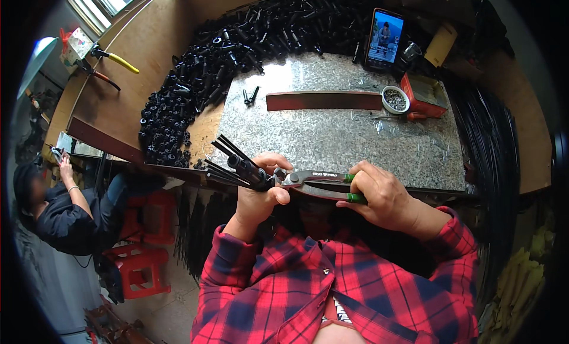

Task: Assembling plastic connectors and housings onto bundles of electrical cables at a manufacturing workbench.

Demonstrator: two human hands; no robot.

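Observation:
My left hand (259, 203) is closed round a black cylindrical part (244, 171) with several thin black rods sticking out toward the upper left. Closed on the green-ended handles of a pair of pliers (308, 177) is my right hand (384, 197). The jaws of the pliers meet the end of the black part between my left thumb and fingers. What exactly the jaws grip is hidden by the fingers. Both hands are over the near edge of a speckled stone slab (320, 136).
Black parts (231, 53) are heaped along the back and left. On the slab are a dark strip (323, 101), a bowl of small bits (395, 100) and a red box (424, 95). A phone (385, 39) stands behind; long black strands (489, 125) hang right. Another person (65, 208) works at left.

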